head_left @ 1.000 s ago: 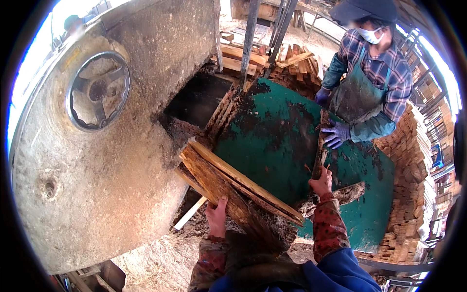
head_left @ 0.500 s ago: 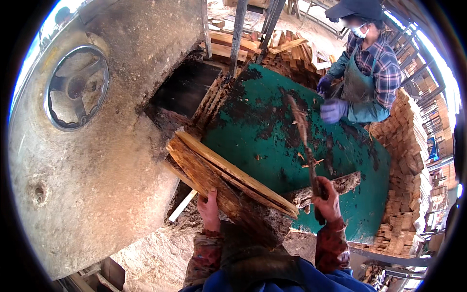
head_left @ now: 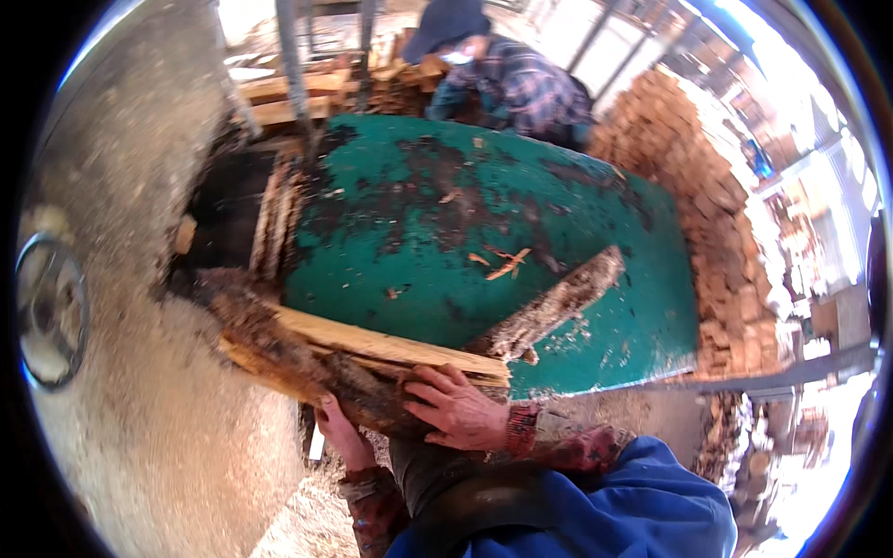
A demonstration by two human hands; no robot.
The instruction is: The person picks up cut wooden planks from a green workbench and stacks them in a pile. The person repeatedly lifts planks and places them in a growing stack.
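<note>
Slabwood bundle (head_left: 316, 349) lies at near edge of worn green table (head_left: 595, 307), sawdust-caked housing (head_left: 139, 446) left, stacked wood (head_left: 716, 214) right; long axis runs upper-left to lower-right. Right hand (head_left: 460, 409) curled over top of bundle, fingers closed on it. Left hand (head_left: 342, 435) cupped beneath, gripping underside.

Your single head camera looks steeply down, close over your hands, facing forward across the green desk (head_left: 595, 307) toward the person (head_left: 521, 79) at its far side.
</note>
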